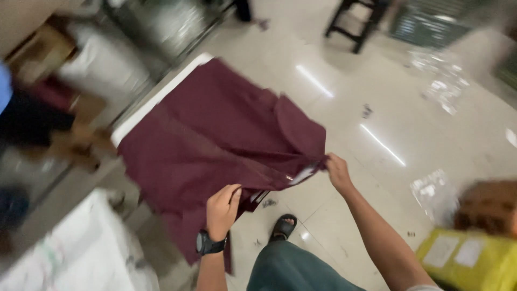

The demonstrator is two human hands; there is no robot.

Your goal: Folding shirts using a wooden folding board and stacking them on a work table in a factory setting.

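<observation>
**Maroon garment held spread between your two hands**

Item 1. Maroon garment (215,134): a large piece of dark red cloth, lifted and spread out in front of you. Its far part reaches toward 11 o'clock, over the white edge of the table (161,91); its near edge hangs down toward 6 o'clock, beside your left forearm. A small pale tag shows at the near edge, between your hands.

Item 2. Your left hand (222,210): at 6 o'clock, fingers curled shut over the near edge of the garment. A black wristwatch (207,244) sits on this wrist.

Item 3. Your right hand (338,172): at 4 o'clock, fingers pinched closed on the garment's right corner, arm stretched out from the lower right.

Item 4. Your foot in a black sandal (283,226): on the pale tiled floor (388,108), just below the garment, between your arms.

Item 5. Yellow package (468,261): at 4 o'clock on the floor, well apart from the garment, with pale labels on top.

Item 6. Clear plastic bags (444,81): scattered on the floor at 2 o'clock.

Item 7. Dark stool (355,21): at 1 o'clock, far across the floor.

Item 8. White sheet (81,253): at 8 o'clock, blurred; its kind cannot be told.
</observation>
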